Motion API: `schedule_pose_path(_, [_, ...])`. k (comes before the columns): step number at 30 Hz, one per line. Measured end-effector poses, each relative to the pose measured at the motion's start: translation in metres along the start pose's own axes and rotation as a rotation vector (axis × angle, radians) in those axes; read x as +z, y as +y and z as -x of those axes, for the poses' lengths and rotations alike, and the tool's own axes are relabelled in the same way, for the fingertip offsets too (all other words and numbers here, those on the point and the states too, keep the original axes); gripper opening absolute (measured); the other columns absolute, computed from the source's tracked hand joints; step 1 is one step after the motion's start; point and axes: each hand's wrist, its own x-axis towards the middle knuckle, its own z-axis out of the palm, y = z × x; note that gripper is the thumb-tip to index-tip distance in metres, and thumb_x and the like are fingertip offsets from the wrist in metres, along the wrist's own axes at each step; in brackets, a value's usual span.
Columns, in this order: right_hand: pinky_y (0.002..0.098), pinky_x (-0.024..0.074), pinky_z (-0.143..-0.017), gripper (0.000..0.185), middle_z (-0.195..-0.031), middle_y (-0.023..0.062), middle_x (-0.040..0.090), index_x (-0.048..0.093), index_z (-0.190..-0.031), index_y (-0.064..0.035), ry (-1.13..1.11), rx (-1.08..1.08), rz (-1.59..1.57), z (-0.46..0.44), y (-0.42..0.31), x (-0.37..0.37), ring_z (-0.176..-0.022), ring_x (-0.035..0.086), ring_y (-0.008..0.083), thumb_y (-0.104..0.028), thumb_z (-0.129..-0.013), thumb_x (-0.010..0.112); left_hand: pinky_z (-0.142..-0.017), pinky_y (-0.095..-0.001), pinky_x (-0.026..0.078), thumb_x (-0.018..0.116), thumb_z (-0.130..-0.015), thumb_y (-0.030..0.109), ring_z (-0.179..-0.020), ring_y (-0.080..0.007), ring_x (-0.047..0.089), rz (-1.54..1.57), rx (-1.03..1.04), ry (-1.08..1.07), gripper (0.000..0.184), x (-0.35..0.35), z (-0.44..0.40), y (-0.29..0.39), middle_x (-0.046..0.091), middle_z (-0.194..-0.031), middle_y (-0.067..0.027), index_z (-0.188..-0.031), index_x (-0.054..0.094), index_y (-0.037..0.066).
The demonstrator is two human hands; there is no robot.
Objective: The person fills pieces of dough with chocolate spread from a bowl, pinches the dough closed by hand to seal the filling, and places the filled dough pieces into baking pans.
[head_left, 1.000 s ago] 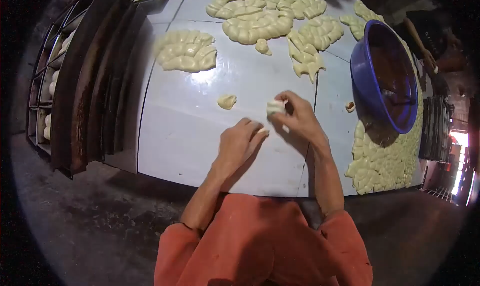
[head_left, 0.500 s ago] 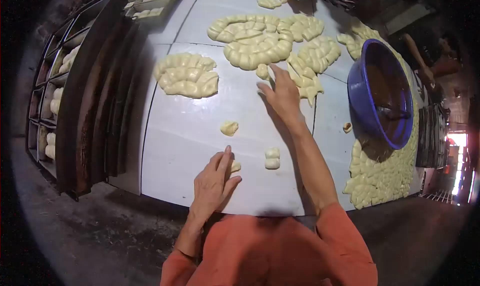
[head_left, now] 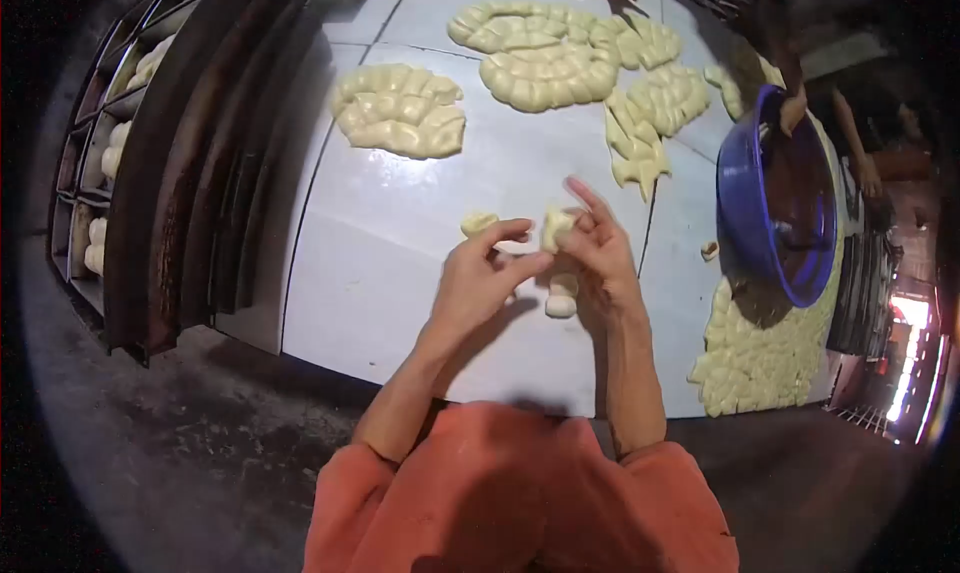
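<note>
My right hand point(head_left: 603, 256) pinches a small piece of dough point(head_left: 553, 229) between thumb and fingers, its index finger stretched out. To its left, my left hand point(head_left: 482, 285) is half curled with thumb and index finger apart and nothing visible between them. Another dough piece point(head_left: 478, 222) lies just beyond the left fingers. Near the right wrist sit small dough lumps point(head_left: 562, 299), one against another, partly hidden by that hand. A bit of dough shows under the left hand, mostly covered.
Scored dough slabs point(head_left: 550, 76) lie across the white table point(head_left: 380, 238), another slab point(head_left: 400, 113) at left. A purple basin point(head_left: 745, 198) of brown filling stands right, beside spread dough point(head_left: 755, 358). A co-worker's hand point(head_left: 793, 111) reaches into it. Loaded racks point(head_left: 125, 153) stand left.
My right hand has drawn back from the far slabs with a dough piece in it. My left hand has moved up and right towards it. A co-worker's arm now reaches to the basin.
</note>
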Motion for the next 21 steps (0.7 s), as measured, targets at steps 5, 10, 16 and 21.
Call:
schedule_pose_path(5, [0.0277, 0.0551, -0.085, 0.025, -0.109, 0.0035, 0.059, 0.064, -0.113, 0.0004, -0.005, 0.085, 0.083, 0.027, 0.008, -0.034, -0.096, 0.063, 0.0149, -0.007, -0.091, 0.071, -0.062, -0.0215, 0.046, 0.073, -0.092, 0.020, -0.072, -0.0062, 0.060, 0.174, 0.018, -0.201, 0.027, 0.027, -0.010, -0.017, 0.071, -0.081, -0.0023, -0.108, 0.072, -0.002])
schedule_pose_path(10, [0.0286, 0.0545, -0.085, 0.014, -0.105, 0.0040, 0.060, 0.060, -0.099, -0.0038, 0.144, -0.162, 0.143, 0.049, -0.003, -0.050, -0.100, 0.060, 0.0142, -0.004, -0.090, 0.071, -0.074, -0.0229, 0.051, 0.067, -0.097, 0.023, -0.083, -0.0075, 0.063, 0.218, 0.049, -0.236, 0.034, 0.054, -0.005, -0.012, 0.072, -0.094, -0.0051, -0.118, 0.068, -0.003])
schedule_pose_path(16, [0.0263, 0.0537, -0.084, 0.043, -0.102, 0.0059, 0.066, 0.056, -0.124, -0.0040, 0.199, -0.283, -0.066, 0.073, -0.019, -0.053, -0.095, 0.064, 0.0139, 0.005, -0.085, 0.072, -0.102, -0.0391, 0.046, 0.064, -0.097, 0.046, -0.120, -0.0255, 0.059, 0.289, 0.643, -0.092, 0.073, 0.126, 0.002, 0.005, 0.055, -0.139, -0.0206, -0.146, 0.043, -0.004])
schedule_pose_path(21, [0.0256, 0.0560, -0.076, 0.024, -0.098, 0.0057, 0.067, 0.058, -0.116, -0.0037, 0.103, -0.259, -0.478, 0.086, -0.035, -0.075, -0.088, 0.066, 0.0122, -0.005, -0.093, 0.067, -0.090, -0.0328, 0.054, 0.080, -0.079, 0.050, -0.104, -0.0220, 0.068, 0.509, 0.676, -0.211, 0.098, 0.195, -0.002, -0.025, 0.067, -0.123, -0.0176, -0.151, 0.038, -0.002])
